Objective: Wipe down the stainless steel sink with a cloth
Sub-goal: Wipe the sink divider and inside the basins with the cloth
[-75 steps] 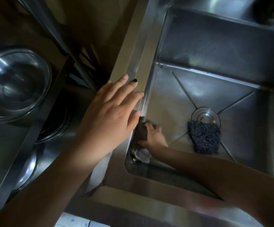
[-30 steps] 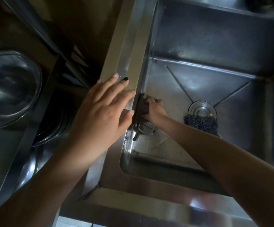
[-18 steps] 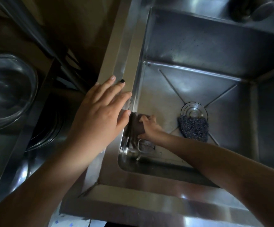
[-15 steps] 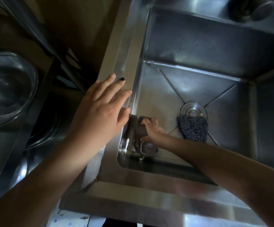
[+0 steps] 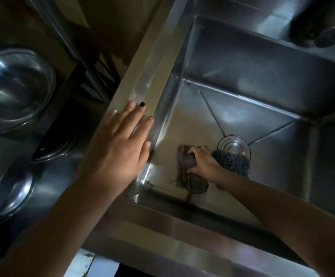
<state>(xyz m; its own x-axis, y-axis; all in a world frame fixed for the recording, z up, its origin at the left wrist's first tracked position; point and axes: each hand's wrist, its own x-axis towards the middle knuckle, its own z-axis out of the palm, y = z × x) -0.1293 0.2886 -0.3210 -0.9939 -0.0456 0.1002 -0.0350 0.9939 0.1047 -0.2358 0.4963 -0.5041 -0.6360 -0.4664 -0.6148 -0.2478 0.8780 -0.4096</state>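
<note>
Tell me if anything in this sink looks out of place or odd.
One thing: a dark scouring pad lies on the floor of the sink, covering the near edge of the drain, right next to the right hand gripping the cloth. It sits in the wiping path. No spill or damage shows.

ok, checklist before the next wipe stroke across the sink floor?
1. Right hand grips cloth: ok.
2. Cloth down on the sink floor: ok, though bunched, one end trailing toward the near wall.
3. Left hand flat on the left rim as a brace: ok.
4. Path toward drain free: not ok, scourer lies over its near edge, right beside the right hand.
5. Near-left corner already clean: cannot tell, dim and glary.
</note>
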